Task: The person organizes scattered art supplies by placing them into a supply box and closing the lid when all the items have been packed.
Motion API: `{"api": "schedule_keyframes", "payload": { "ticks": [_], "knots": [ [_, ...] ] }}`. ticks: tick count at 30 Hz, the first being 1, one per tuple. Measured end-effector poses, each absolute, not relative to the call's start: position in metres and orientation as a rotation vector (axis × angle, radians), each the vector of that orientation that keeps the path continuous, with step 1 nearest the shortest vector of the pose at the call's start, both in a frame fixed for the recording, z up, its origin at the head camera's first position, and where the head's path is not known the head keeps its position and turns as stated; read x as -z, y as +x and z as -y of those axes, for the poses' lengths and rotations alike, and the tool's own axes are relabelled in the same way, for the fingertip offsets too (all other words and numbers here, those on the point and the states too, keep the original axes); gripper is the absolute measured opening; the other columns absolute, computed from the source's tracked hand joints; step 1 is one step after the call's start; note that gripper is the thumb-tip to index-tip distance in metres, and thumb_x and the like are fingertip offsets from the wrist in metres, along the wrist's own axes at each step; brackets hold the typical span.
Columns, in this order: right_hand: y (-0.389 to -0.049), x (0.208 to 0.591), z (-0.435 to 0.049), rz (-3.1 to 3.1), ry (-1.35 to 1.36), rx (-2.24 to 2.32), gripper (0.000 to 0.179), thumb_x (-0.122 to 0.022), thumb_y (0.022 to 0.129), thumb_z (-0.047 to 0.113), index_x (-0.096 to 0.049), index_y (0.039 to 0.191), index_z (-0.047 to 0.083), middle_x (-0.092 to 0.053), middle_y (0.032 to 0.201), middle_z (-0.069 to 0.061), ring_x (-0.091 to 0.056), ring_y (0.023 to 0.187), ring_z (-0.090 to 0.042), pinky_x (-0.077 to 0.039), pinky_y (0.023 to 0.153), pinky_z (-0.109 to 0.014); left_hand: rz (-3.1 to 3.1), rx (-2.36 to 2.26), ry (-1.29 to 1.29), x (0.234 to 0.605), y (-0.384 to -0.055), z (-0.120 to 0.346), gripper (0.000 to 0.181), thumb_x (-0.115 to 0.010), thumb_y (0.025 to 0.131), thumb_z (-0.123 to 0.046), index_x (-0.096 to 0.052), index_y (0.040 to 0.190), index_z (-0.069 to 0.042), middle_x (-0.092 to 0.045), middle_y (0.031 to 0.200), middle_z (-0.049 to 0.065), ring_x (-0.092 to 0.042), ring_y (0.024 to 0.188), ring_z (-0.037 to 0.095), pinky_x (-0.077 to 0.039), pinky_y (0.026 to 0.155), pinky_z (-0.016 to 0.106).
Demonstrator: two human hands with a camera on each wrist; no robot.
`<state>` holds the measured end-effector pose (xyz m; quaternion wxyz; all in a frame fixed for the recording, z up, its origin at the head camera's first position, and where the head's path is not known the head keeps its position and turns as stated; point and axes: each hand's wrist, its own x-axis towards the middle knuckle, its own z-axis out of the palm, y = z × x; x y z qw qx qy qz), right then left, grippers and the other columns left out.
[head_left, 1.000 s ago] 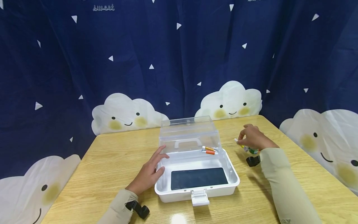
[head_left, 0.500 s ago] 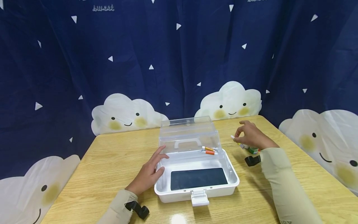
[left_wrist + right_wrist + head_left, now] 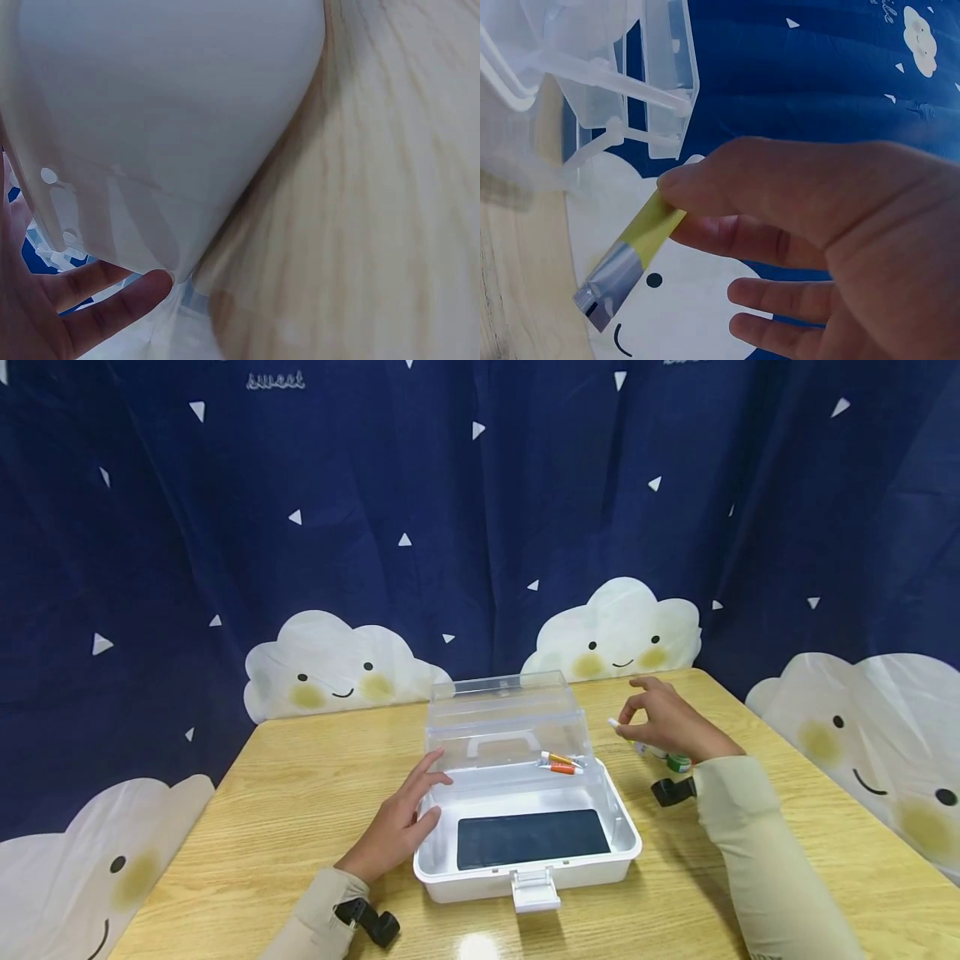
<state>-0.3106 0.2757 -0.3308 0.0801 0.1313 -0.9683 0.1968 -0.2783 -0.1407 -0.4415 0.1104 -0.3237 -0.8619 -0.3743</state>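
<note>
My right hand (image 3: 667,727) pinches a small yellow paint tube (image 3: 645,236) between thumb and index finger, just above the table on the right. The tube has a silver crimped end and a white cap, mostly hidden by the fingers. A white plastic box (image 3: 480,887) with its clear lid (image 3: 504,697) tipped back stands in the middle. At its left rim lies my left hand (image 3: 393,835), fingers spread and touching the box's side. Two similar tubes, one amber (image 3: 562,758) and one orange-red (image 3: 564,769), lie at the box's back right.
A dark rectangular panel (image 3: 532,839) covers the box floor. The white latch (image 3: 536,892) hangs forward from the front wall. Right of the box, a green-labelled jar (image 3: 678,764) and other small items sit partly hidden under my right wrist. A curtain hangs behind the table.
My right hand has moved left toward the box, carrying the yellow paint tube away from the green-labelled jar. The left hand and the box have stayed put.
</note>
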Motion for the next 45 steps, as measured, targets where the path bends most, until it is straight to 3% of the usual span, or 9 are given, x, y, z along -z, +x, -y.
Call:
{"api": "schedule_keyframes", "payload": {
  "ticks": [10,15,23,30,45],
  "knots": [
    [-0.306,0.327,-0.268,2.867,0.403,-0.588,0.009,-0.072,0.084,0.021,-0.072,0.082,0.012,-0.032,0.146,-0.027,-0.026,0.132,-0.05,-0.029,0.101,-0.065,2.534,1.11,-0.955,0.441,-0.278,0.141,0.039,-0.054,0.095,-0.01,-0.05,0.128,-0.031,-0.021,0.159,-0.004,-0.031,0.047,0.003,-0.041,0.051,0.024],
    [-0.304,0.326,-0.261,2.817,0.46,-0.6,0.009,-0.072,0.084,0.021,-0.072,0.083,0.012,-0.035,0.145,-0.026,-0.028,0.132,-0.049,-0.03,0.101,-0.064,2.539,1.109,-0.953,0.442,-0.278,0.141,0.04,-0.053,0.095,-0.012,-0.048,0.128,-0.034,-0.02,0.159,-0.005,-0.042,0.055,0.003,-0.042,0.052,0.024],
    [-0.302,0.326,-0.248,2.749,0.562,-0.593,0.007,-0.074,0.082,0.019,-0.072,0.083,0.012,-0.04,0.143,-0.025,-0.028,0.133,-0.046,-0.031,0.101,-0.064,2.533,1.112,-0.943,0.442,-0.278,0.141,0.04,-0.054,0.095,-0.012,-0.049,0.128,-0.033,-0.02,0.159,-0.009,-0.03,0.047,0.002,-0.041,0.051,0.024],
    [-0.299,0.327,-0.239,2.694,0.636,-0.593,0.007,-0.075,0.082,0.019,-0.072,0.084,0.013,-0.043,0.141,-0.023,-0.032,0.131,-0.044,-0.034,0.099,-0.062,2.518,1.113,-0.97,0.441,-0.278,0.141,0.037,-0.053,0.095,-0.012,-0.05,0.128,-0.029,-0.021,0.159,-0.003,-0.031,0.048,0.003,-0.04,0.051,0.024],
    [-0.292,0.327,-0.216,2.739,0.694,-0.679,0.008,-0.075,0.081,0.022,-0.072,0.085,0.015,-0.042,0.144,-0.016,-0.035,0.131,-0.039,-0.037,0.099,-0.061,2.541,1.108,-0.949,0.441,-0.278,0.141,0.038,-0.052,0.095,-0.013,-0.049,0.128,-0.033,-0.019,0.159,-0.01,-0.032,0.047,0.004,-0.041,0.051,0.024]
  ]
}}
